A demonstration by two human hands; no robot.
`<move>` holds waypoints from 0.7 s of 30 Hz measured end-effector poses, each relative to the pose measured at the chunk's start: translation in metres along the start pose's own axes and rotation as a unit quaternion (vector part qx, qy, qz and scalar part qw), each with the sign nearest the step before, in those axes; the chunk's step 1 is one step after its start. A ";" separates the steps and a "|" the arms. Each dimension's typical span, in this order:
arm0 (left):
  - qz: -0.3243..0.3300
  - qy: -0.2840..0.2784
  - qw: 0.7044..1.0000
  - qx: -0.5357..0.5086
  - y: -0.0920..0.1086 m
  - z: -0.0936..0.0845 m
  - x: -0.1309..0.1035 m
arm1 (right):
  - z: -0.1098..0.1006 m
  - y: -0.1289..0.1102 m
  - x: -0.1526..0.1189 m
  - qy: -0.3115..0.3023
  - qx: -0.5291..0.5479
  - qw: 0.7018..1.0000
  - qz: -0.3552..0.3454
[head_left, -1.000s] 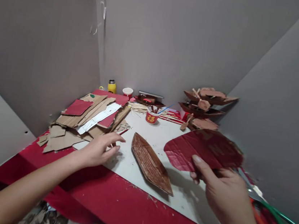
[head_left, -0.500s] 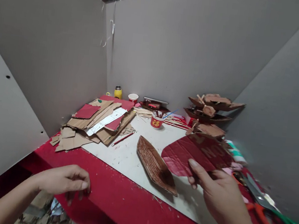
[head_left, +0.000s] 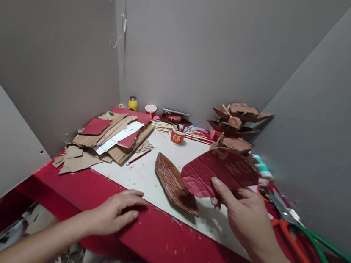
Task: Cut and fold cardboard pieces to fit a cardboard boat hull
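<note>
Between the thumb and fingers of my right hand (head_left: 245, 210) is a red rounded cardboard piece (head_left: 218, 173) with faded lettering, held above the white board (head_left: 143, 183). Just left of it and partly beneath lies a brown boat-shaped hull (head_left: 175, 185) with ridged planking inside. My left hand (head_left: 121, 211) is over the red cloth at the board's front edge, fingers apart and holding nothing.
Cardboard sheets (head_left: 85, 161) are piled at the left beside a pencil (head_left: 139, 157). A red paper cup (head_left: 178, 135) and thin sticks stand behind. Brown boat models (head_left: 241, 114) are stacked back right, with large scissors (head_left: 289, 218) at the right.
My left hand has moved right and its fingers have stretched out toward the hull. My right hand still holds the red piece, and the view has shifted slightly.
</note>
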State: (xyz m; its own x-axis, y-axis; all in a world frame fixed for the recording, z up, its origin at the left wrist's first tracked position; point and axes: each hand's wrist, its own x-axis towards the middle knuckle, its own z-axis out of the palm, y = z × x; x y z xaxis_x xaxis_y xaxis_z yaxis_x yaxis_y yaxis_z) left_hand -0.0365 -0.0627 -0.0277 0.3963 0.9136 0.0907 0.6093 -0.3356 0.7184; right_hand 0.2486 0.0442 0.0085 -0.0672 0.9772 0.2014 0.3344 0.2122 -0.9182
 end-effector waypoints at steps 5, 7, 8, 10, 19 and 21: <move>0.010 0.005 0.997 0.070 -0.004 -0.003 -0.030 | 0.003 -0.004 -0.003 -0.012 -0.025 1.000 0.003; -0.013 0.074 0.992 0.102 -0.014 -0.011 -0.044 | 0.004 -0.007 -0.005 -0.015 -0.039 0.999 0.002; -0.035 0.115 0.985 0.123 -0.021 -0.016 -0.051 | 0.004 -0.009 -0.005 -0.014 -0.043 0.999 0.002; -0.094 0.195 0.961 0.172 -0.037 -0.030 -0.066 | 0.005 -0.012 -0.005 -0.012 -0.048 0.999 0.009; -0.195 0.344 0.866 0.307 -0.086 -0.065 -0.086 | 0.008 -0.005 0.000 -0.019 -0.103 0.994 0.033; -0.195 0.332 0.869 0.311 -0.084 -0.061 -0.081 | 0.008 -0.001 0.001 -0.036 -0.114 0.992 0.040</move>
State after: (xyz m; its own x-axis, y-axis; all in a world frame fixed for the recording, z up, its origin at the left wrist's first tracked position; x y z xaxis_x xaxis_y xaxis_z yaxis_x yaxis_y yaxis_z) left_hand -0.1619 -0.0942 -0.0535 -0.2810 0.8478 0.4499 0.9435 0.1582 0.2912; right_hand 0.2410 0.0452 0.0071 -0.0967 0.9903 0.0993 0.5450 0.1362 -0.8273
